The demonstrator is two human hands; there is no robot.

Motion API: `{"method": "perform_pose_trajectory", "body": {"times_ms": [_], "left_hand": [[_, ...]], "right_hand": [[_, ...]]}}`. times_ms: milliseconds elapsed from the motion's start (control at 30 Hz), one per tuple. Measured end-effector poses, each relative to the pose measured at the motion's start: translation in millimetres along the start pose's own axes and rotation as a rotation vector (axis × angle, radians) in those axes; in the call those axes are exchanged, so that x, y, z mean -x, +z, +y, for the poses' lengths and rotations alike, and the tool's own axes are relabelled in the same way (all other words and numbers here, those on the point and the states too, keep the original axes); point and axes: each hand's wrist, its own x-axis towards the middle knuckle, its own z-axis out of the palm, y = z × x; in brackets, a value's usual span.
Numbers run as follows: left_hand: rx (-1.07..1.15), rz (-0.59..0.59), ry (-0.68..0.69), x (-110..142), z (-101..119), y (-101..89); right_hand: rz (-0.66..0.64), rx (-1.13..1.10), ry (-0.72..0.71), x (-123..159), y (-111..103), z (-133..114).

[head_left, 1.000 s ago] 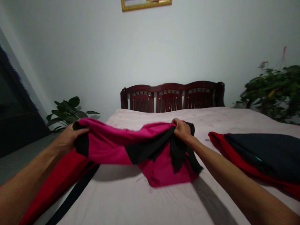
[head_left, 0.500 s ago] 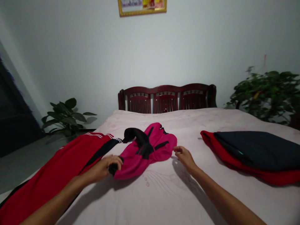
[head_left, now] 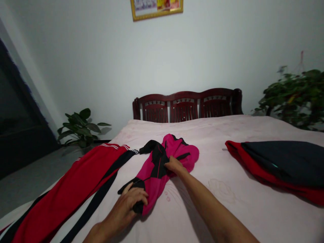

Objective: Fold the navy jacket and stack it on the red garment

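Note:
A pink and black garment (head_left: 157, 192), perhaps a jacket, lies crumpled on the bed; its exact kind is hard to tell. At its near black end, my left hand (head_left: 133, 199) is closed with curled fingers over the cloth. Partway up the right side, my right hand (head_left: 174, 164) pinches the fabric beside a black panel, its fingertips partly hidden. Just left of the garment are red trousers (head_left: 73, 189) with dark side panels and white stripes.
Pale pink bedding (head_left: 217, 216) covers the bed. A red and dark navy folded garment (head_left: 278, 165) rests on the right. Behind stands a dark wooden headboard (head_left: 183, 104). A leafy plant (head_left: 81, 126) is at left and a bushier plant (head_left: 298, 98) at right.
My right hand has moved left from beside the garment onto its middle and taken hold. My left hand has drawn the near end closer, straightening and flattening the garment.

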Motion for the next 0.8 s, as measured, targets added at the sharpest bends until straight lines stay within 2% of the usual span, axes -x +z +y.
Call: {"method": "perform_pose_trajectory", "body": {"times_ms": [67,167,267,300,367,467,533,567,600,633,700,733,800], "left_hand": [[-0.019,0.019,-0.033,4.7,-5.4,-0.7],[-0.023,0.055,-0.098,12.9,-16.9,-7.1],[0.01,0.058,-0.143,19.4,-28.2,-16.0],[0.018,0.044,-0.145,21.3,-31.5,-17.9],[0.02,-0.005,-0.13,25.7,-38.3,-18.7],[0.019,-0.109,-0.123,34.5,-51.2,-15.4],[0.064,-0.139,-0.173,40.1,-62.4,-15.5],[0.106,-0.126,-0.217,42.0,-68.2,-17.2],[0.154,-0.085,-0.268,42.8,-73.9,-20.0],[0.199,-0.021,-0.323,42.5,-79.1,-23.4],[0.243,0.171,-0.43,38.3,-87.3,-29.0],[0.229,0.268,-0.479,34.5,-90.1,-29.7],[0.151,0.385,-0.566,24.1,-93.2,-25.2]], "right_hand": [[0.056,-0.088,0.033,6.4,-6.5,-2.4],[0.17,-0.197,0.04,32.0,-38.2,-0.2],[0.248,-0.305,0.037,90.2,-72.4,9.6],[0.226,-0.422,0.053,116.0,-78.1,14.3],[0.064,-0.577,0.133,169.5,-77.6,25.6],[-0.363,-0.594,0.193,227.4,-63.1,45.9],[-0.577,-0.5,0.175,235.1,-62.7,60.4],[-0.587,-0.437,0.163,228.7,-68.5,67.6],[-0.517,-0.371,0.154,216.5,-78.1,74.8],[-0.368,-0.305,0.147,200.1,-90.3,81.8],[0.109,-0.113,0.122,161.9,-116.4,94.7],[0.278,0.0,0.157,143.3,-126.9,100.2],[0.437,0.141,0.215,112.6,-137.2,107.7]]}}
